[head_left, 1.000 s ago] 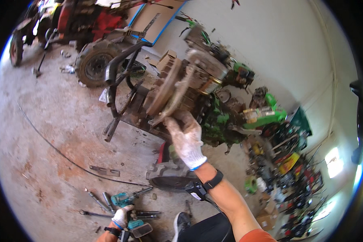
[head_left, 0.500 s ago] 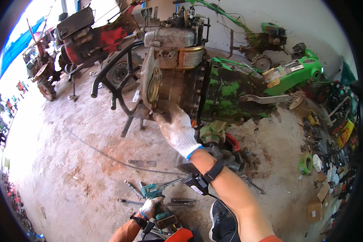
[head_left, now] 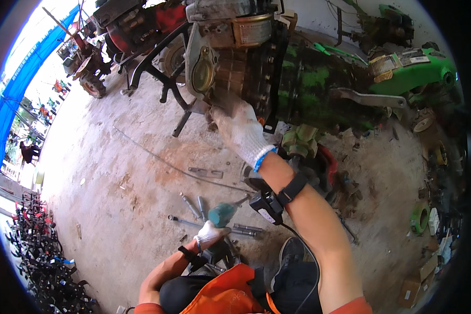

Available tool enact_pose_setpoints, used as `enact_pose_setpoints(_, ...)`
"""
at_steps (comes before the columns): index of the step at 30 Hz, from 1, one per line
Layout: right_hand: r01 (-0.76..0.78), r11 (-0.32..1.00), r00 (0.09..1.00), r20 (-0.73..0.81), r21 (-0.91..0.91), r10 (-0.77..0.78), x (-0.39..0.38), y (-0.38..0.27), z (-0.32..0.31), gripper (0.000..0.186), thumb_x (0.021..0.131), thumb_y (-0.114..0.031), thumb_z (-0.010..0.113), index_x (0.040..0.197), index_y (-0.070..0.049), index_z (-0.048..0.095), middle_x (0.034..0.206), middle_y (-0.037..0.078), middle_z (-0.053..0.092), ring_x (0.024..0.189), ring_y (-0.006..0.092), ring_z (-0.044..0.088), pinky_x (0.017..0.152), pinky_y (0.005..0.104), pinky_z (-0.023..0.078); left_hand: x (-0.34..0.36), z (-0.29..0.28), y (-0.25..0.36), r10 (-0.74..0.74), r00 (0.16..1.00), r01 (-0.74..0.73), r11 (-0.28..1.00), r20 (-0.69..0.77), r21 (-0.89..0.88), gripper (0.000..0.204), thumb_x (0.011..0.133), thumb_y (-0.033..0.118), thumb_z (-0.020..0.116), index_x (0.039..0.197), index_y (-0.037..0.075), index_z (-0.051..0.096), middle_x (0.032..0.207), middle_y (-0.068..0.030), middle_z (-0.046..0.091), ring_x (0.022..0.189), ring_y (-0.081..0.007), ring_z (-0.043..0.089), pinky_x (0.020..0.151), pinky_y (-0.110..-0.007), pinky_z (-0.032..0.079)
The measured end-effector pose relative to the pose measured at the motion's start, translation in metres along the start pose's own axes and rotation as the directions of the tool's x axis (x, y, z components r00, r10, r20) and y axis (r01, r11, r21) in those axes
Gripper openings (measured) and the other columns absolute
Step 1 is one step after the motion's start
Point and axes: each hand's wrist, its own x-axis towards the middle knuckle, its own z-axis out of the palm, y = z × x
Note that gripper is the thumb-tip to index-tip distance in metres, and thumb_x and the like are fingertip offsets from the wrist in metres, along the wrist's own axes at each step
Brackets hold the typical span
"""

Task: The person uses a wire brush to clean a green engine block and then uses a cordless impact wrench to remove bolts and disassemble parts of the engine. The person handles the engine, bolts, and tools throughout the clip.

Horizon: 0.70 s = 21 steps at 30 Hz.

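My left hand [head_left: 209, 235], in a white glove, grips a teal power tool [head_left: 220, 214] low over the floor. Sockets and extension bars [head_left: 192, 205] lie beside it. My right hand [head_left: 238, 128], also gloved, is raised to the underside of a grimy engine [head_left: 231, 70], its fingers curled near the housing with a round brass-coloured plate [head_left: 202, 73]; what they hold is unclear. A green-painted gearbox housing [head_left: 311, 89] joins the engine at the right, and a black tubular frame [head_left: 167, 78] is at its left.
A red machine [head_left: 154, 23] stands behind. A thin cable [head_left: 157, 156] and a flat metal bracket [head_left: 206, 172] lie on the floor [head_left: 94, 220]. Piles of dark parts [head_left: 36, 246] line the left; cardboard [head_left: 413, 288] and a green tape roll [head_left: 419, 219] are at the right.
The view has swung, bringing more floor and the open doorway at the left into sight. My left hand has lifted the teal tool slightly; my right hand stays at the engine's underside.
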Motion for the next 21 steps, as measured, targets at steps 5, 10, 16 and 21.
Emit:
enact_pose_setpoints(5, -0.033, 0.999, 0.994, 0.108, -0.022, 0.035, 0.013, -0.001, -0.001, 0.05, 0.102, -0.039, 0.066, 0.143, -0.009, 0.065, 0.135, 0.027, 0.07, 0.126, 0.0465, 0.066, 0.104, 0.0485, 0.055, 0.006, 0.01, -0.014, 0.188, 0.973, -0.214, 0.953, 0.133, 0.217, 0.065, 0.088, 0.025, 0.083, 0.146, 0.003, 0.063, 0.129, -0.0121, 0.075, 0.115, -0.0246, 0.067, 0.103, -0.037, 0.053)
enact_pose_setpoints(10, 0.093, 0.978, 0.994, -0.077, 0.188, -0.079, 0.018, -0.008, 0.008, 0.044, 0.097, -0.021, 0.073, 0.138, -0.006, 0.067, 0.129, 0.026, 0.073, 0.119, 0.046, 0.069, 0.098, 0.0471, 0.057, 0.005, 0.011, -0.011, 0.032, 0.988, -0.082, 0.938, 0.152, 0.336, 0.071, 0.088, 0.024, 0.082, 0.152, 0.006, 0.058, 0.139, -0.0176, 0.072, 0.122, -0.028, 0.068, 0.107, -0.039, 0.053)
enact_pose_setpoints(16, -0.095, 0.969, 0.989, 0.135, 0.227, 0.065, 0.005, -0.009, 0.011, 0.032, 0.102, -0.025, 0.07, 0.127, -0.004, 0.071, 0.112, 0.021, 0.077, 0.104, 0.0332, 0.075, 0.091, 0.0425, 0.058, 0.007, 0.009, 0.006, 0.058, 0.975, -0.118, 0.952, 0.213, 0.281, 0.069, 0.089, 0.018, 0.08, 0.152, 0.002, 0.057, 0.143, -0.0177, 0.069, 0.126, -0.0287, 0.065, 0.11, -0.038, 0.051)
enact_pose_setpoints(21, -0.047, 0.962, 0.912, 0.405, 0.269, -0.068, -0.004, 0.007, 0.015, 0.029, 0.104, -0.026, 0.069, 0.119, -0.001, 0.073, 0.096, 0.009, 0.075, 0.086, 0.0149, 0.069, 0.081, 0.0339, 0.057, 0.006, 0.014, 0.014, 0.276, 0.947, -0.308, 0.926, 0.165, 0.217, 0.058, 0.077, 0.004, 0.081, 0.132, -0.002, 0.064, 0.121, -0.0129, 0.064, 0.11, -0.0252, 0.063, 0.098, -0.037, 0.053)
